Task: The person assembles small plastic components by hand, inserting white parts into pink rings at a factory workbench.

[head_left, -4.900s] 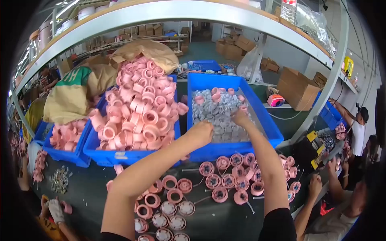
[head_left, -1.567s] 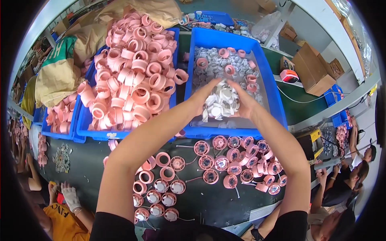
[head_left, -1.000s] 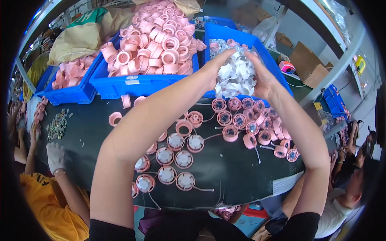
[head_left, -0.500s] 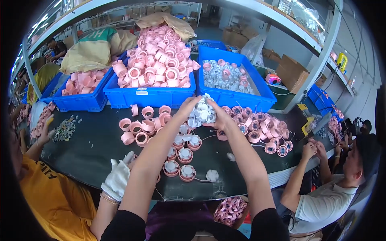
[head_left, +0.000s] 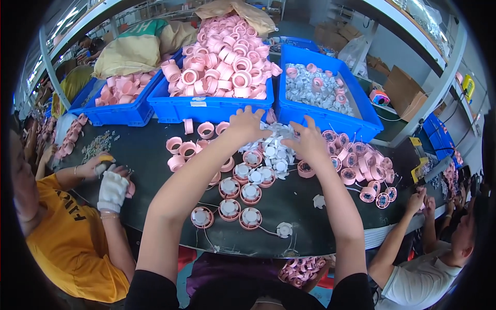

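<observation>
A loose heap of white plastic discs [head_left: 279, 151] lies on the dark worktop between my two hands. On its left side my left hand [head_left: 248, 125] is open, palm down, its fingers spread and pointing away. My right hand [head_left: 310, 140] is open on the heap's other side, fingers apart. Nearer to me stand several pink rings with white discs set in them [head_left: 250, 218], some trailing thin wires. Single white discs lie apart, one near the front edge [head_left: 284, 230] and another below my right hand [head_left: 319, 201].
Behind my hands, one blue bin [head_left: 206, 107] is heaped with pink rings; another blue bin [head_left: 330, 129] holds white discs. Wired pink housings [head_left: 361, 160] pile up at right, empty pink rings [head_left: 175, 147] at left. Co-workers sit on both sides, one with a white-gloved hand [head_left: 112, 191].
My hands have parted and let go of the bunched white discs, which now lie spread on the worktop. The left co-worker's gloved hand has moved left, away from the rings.
</observation>
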`<state>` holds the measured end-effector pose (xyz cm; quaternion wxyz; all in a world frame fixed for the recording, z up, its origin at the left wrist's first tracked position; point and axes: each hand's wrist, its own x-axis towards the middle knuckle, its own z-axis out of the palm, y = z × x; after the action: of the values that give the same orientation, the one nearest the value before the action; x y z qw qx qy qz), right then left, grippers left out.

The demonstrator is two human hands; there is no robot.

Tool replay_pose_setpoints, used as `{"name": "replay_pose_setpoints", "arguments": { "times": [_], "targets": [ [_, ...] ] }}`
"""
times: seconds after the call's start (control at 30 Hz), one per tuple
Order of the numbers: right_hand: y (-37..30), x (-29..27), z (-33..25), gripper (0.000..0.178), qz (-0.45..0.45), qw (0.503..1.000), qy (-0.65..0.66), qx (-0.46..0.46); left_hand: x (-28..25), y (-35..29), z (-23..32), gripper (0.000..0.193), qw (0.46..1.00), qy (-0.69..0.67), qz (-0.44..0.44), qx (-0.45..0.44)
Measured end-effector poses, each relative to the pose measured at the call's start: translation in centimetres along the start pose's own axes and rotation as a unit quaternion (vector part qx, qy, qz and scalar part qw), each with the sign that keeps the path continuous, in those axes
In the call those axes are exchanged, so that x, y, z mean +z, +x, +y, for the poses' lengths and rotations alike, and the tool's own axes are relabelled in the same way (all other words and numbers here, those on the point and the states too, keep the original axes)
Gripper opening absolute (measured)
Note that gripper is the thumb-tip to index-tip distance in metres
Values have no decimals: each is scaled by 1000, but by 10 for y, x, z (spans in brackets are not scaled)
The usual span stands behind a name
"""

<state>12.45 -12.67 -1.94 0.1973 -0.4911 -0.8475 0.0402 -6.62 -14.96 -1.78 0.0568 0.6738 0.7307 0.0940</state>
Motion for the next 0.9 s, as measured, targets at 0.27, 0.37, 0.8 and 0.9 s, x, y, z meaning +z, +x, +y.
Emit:
{"name": "replay_pose_setpoints", "arguments": {
  "times": [0.27,0.37,0.8,0.9],
  "targets": [
    [-44,31,-34,39,-131,936,139,-297,-37,-140,-14,39,986,41,155,38],
    [-47,34,-40,35,-126,940,126,-291,-20,-206,-27,36,978,-15,202,47],
    [-61,25,-37,34,167,961,39,-216,25,-271,-46,66,967,-69,243,38],
    [-109,23,-62,71,-38,941,171,-290,39,-250,-37,73,973,-36,188,131]
  ]
}}
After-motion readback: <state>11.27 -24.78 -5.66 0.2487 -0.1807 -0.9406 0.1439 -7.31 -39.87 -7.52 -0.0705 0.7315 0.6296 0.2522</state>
